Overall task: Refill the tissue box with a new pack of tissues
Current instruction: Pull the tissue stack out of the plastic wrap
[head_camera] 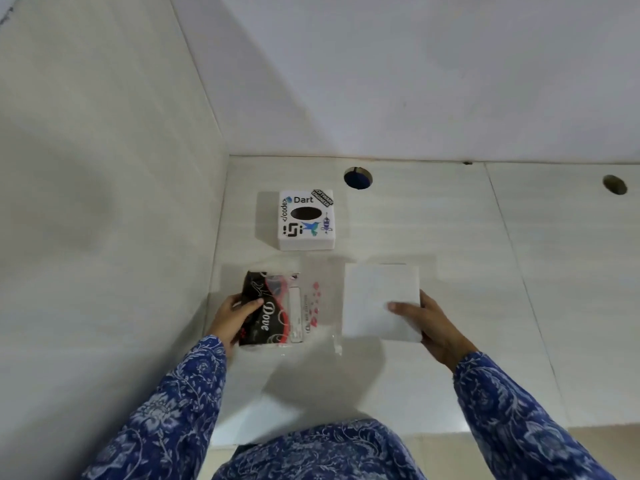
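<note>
A white tissue box [306, 220] covered in stickers, with a dark oval slot on top, stands on the white desk [450, 244] near the left wall. In front of it lies a black, red and clear plastic tissue wrapper [277, 310], flattened, and my left hand [232, 317] grips its left end. To the right, a white stack of tissues [377, 296] rests out of the wrapper, with my right hand [427, 327] holding its near right corner, thumb on top.
A white partition wall [104, 202] runs along the left side of the desk and another closes the back. Two round cable holes [358, 177] [614, 184] sit near the back edge. The desk's front edge is close to my body.
</note>
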